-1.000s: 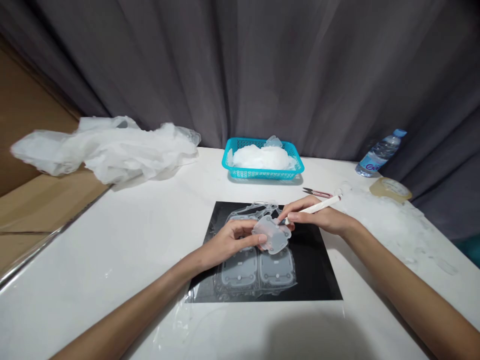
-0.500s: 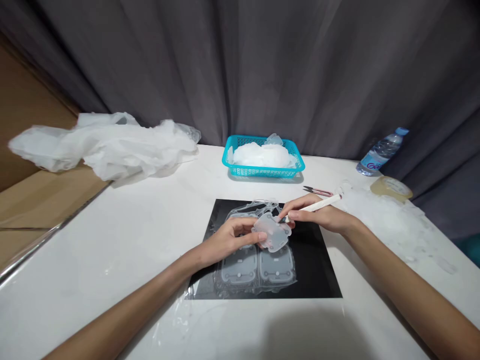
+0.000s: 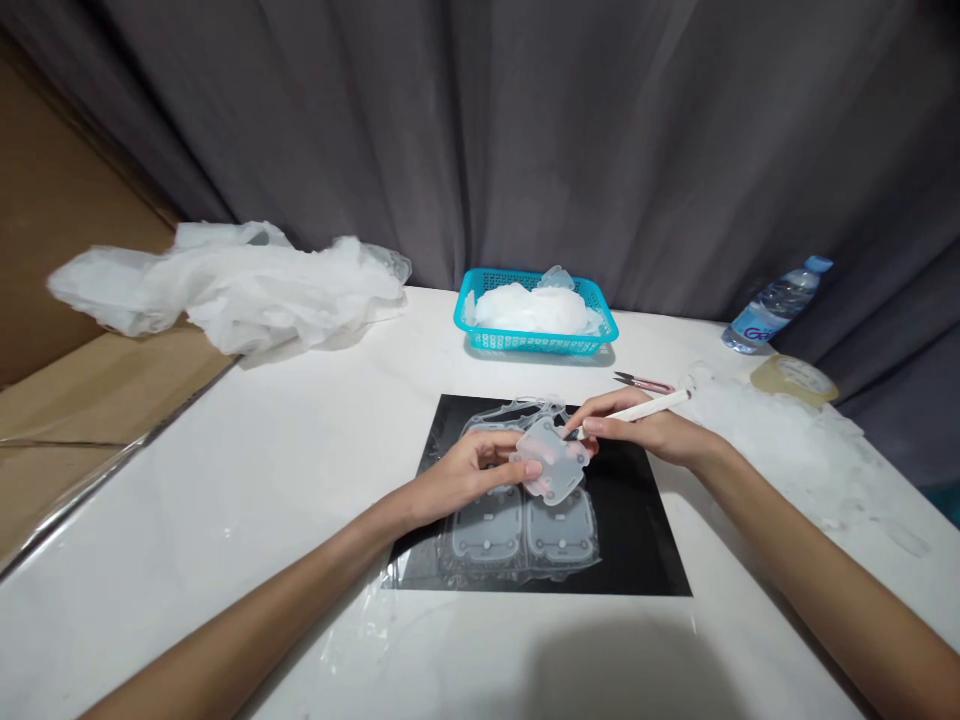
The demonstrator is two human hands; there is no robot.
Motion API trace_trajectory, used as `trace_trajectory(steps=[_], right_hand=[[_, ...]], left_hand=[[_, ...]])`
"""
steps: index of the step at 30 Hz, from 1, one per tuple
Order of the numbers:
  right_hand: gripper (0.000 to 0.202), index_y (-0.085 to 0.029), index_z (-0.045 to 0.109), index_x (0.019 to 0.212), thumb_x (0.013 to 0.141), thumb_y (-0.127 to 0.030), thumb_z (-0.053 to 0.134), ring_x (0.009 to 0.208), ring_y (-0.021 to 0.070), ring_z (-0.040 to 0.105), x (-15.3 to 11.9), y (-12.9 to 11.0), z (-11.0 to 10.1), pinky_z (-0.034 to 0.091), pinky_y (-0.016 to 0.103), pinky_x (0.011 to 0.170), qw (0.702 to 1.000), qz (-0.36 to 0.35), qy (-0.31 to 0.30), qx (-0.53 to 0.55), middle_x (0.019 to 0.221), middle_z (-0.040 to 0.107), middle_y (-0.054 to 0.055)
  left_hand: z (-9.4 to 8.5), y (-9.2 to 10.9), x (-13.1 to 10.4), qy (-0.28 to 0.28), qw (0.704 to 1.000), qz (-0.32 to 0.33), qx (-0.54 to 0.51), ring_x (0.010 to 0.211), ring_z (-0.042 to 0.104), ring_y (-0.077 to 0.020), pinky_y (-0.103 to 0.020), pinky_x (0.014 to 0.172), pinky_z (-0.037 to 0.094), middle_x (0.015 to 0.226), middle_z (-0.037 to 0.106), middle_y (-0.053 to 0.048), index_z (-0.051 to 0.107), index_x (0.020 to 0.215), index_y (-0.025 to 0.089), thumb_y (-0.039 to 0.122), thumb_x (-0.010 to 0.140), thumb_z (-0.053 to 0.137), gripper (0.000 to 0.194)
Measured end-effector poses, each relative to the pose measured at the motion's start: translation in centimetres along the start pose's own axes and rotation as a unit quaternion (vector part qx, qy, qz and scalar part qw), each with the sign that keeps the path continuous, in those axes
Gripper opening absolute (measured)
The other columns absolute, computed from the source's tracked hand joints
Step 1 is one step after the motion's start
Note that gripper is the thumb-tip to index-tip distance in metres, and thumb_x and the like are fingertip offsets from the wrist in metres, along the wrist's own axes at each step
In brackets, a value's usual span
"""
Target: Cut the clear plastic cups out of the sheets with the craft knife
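A translucent, notched plastic piece (image 3: 553, 462) is pinched between the thumb and fingers of my left hand (image 3: 472, 472), tilted above a black mat (image 3: 637, 540). My right hand (image 3: 637, 425) grips a white pen-like tool (image 3: 651, 406), its dark tip at the upper right edge of the piece. Below the hands, a clear molded sheet (image 3: 487, 530) with rounded square shapes lies on the mat. My right fingertips are close to the piece; whether they touch it I cannot tell.
A turquoise basket (image 3: 540, 343) holds white filmy material at the back. Crumpled white plastic (image 3: 277, 295) lies back left beside cardboard (image 3: 90, 390). Small snips (image 3: 643, 383), a water bottle (image 3: 776, 305), a tape roll (image 3: 795, 380) and clear plastic pieces (image 3: 795, 455) are on the right.
The whole view has shifted slightly, with things appearing a little farther right. The piece has turned slightly in my left hand. Both hands keep their holds.
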State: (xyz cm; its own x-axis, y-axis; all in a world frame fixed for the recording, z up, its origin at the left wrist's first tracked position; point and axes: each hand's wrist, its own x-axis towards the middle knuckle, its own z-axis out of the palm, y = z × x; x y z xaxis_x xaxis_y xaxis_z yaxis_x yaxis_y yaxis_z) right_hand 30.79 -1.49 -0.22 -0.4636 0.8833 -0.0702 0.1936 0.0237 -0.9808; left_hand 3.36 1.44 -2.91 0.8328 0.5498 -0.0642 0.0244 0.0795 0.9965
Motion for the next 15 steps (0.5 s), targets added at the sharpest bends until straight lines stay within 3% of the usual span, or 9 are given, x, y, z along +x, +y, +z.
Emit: trace_trajectory(steps=[5,7,9,12,15], right_hand=[[0.039,-0.015,0.080,0.105,0.094,-0.051,0.071,0.075,0.0179,0.068,0.1,-0.3,0.5,0.054,0.030,0.071,1.000,-0.003,0.014,-0.013,0.081,0.074,0.006],[0.039,-0.016,0.079,0.106,0.096,-0.051,0.069,0.073,0.0180,0.068,0.0,-0.9,0.6,0.055,0.030,0.070,0.999,-0.013,0.036,-0.031,0.081,0.074,0.006],[0.038,-0.017,0.078,0.108,0.098,-0.051,0.066,0.075,0.0188,0.068,0.1,-1.6,0.4,0.056,0.031,0.072,0.992,-0.034,0.097,-0.073,0.082,0.074,0.005],[0.039,-0.019,0.075,0.113,0.101,-0.053,0.059,0.079,0.0209,0.070,1.2,-2.5,-0.5,0.057,0.033,0.075,0.952,-0.081,0.242,-0.171,0.087,0.075,0.006],[0.045,-0.019,0.072,0.122,0.106,-0.053,0.048,0.090,0.0245,0.072,4.4,-3.1,-1.7,0.058,0.037,0.082,0.871,-0.133,0.358,-0.308,0.107,0.076,0.011]], left_hand=[[0.1,-0.8,0.2,0.005,1.000,0.007,0.006,0.093,0.070,-0.0212,-0.034,0.088,0.053,0.107,0.077,-0.009,0.075,0.116,0.015,0.034,0.087,0.083,0.035],[-0.4,-0.2,0.0,0.025,0.999,0.011,0.018,0.091,0.069,-0.0203,-0.032,0.085,0.053,0.106,0.076,-0.008,0.070,0.119,0.016,0.037,0.086,0.083,0.041],[-1.3,1.2,-1.1,0.067,0.996,0.019,0.053,0.095,0.069,-0.0208,-0.032,0.086,0.054,0.109,0.075,-0.009,0.063,0.129,0.020,0.041,0.091,0.077,0.045],[-2.7,3.6,-5.9,0.172,0.965,0.018,0.195,0.107,0.069,-0.0239,-0.034,0.095,0.053,0.117,0.074,-0.008,0.060,0.136,0.028,0.046,0.101,0.062,0.040],[-3.3,3.5,-13.1,0.260,0.921,-0.024,0.290,0.112,0.069,-0.0281,-0.032,0.099,0.055,0.118,0.076,-0.005,0.068,0.131,0.033,0.048,0.097,0.065,0.037]])
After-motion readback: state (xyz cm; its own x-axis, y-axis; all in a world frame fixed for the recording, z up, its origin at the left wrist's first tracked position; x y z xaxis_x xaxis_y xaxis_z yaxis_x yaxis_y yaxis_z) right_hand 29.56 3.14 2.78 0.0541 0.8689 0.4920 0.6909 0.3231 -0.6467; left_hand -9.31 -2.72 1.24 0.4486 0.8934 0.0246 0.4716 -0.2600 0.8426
